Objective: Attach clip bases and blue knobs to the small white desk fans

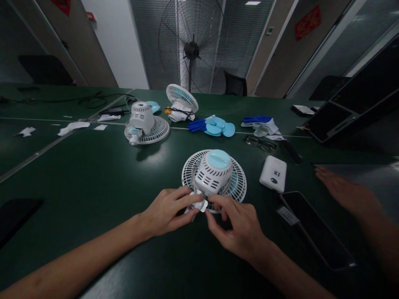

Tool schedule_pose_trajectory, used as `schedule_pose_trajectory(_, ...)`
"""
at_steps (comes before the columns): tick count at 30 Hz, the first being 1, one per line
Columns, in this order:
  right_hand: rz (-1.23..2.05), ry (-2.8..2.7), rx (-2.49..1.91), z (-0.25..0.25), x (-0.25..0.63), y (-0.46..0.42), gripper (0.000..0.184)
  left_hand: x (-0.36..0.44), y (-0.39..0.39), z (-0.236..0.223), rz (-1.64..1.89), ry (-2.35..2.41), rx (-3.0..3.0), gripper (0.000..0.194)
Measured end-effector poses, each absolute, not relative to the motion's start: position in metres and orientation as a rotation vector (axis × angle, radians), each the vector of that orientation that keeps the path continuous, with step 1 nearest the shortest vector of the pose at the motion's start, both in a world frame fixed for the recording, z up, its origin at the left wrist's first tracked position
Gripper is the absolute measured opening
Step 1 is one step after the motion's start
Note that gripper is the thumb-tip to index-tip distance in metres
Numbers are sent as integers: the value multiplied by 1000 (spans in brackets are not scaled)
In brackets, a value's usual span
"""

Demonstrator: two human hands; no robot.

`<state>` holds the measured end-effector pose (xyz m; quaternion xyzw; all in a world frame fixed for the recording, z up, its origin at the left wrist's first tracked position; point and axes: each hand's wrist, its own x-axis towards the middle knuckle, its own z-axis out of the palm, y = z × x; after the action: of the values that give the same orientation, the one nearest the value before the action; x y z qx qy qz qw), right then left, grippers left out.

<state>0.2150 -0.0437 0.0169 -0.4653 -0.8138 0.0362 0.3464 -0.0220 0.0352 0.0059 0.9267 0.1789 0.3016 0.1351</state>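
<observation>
**Left hand point(170, 209) and right hand point(241, 224) meet at a small white piece point(201, 204)**

Left pinches it, thumb against fingers, at the near side of the white fan point(215, 172) on the counter point(131, 182); the grille's inside is hidden. Right is partly curled, its grip unclear. Far right, another person's hand point(352, 193) blurs, arm cut off.

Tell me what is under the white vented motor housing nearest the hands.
A round white plastic grille shows around the white motor housing; whatever lies directly beneath the housing is covered.
</observation>
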Motion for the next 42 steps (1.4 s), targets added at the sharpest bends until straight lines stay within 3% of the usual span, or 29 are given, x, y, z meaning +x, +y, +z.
schedule_pose_trajectory(6,22,-2249,-1168,22,218,-41,21,-22,36,5,859,491,2670,29)
schedule_pose_trajectory(14,141,-2105,-1170,16,213,-43,12,-22,37,6,844,497,2662,27)
schedule_pose_trajectory(21,625,-1796,-1296,12,206,-46,12,-20,36,9,867,503,2686,24)
schedule_pose_trajectory(34,1381,-1374,-1341,17,200,-42,39,-22,36,7,831,512,2683,25)
schedule_pose_trajectory(37,1212,-1529,-1368,17,202,-42,35,-23,36,6,819,512,2688,25)
schedule_pose_trajectory(42,294,-2110,-1243,20,215,-41,14,-23,35,6,840,507,2690,26)
